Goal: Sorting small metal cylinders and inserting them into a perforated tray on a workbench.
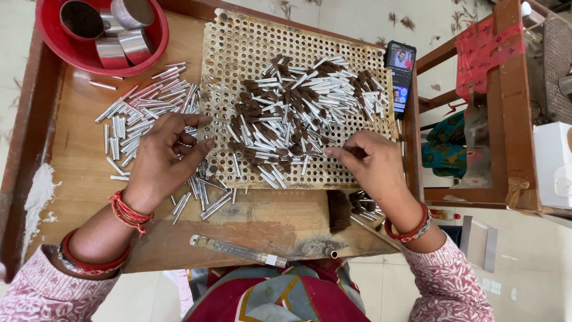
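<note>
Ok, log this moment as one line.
left hand: on loose silver metal tubes | right hand: pinching at brown-tipped tube pile | perforated tan board | red bowl

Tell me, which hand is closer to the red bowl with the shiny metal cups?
Left. The left hand sits on the loose silver tubes just below the red bowl, while the right hand is across the perforated board, far from it.

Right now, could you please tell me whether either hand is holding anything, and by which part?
The left hand curls over loose silver metal tubes; the right hand pinches at the brown-tipped tube pile. Whether either actually grips a tube cannot be told.
</note>
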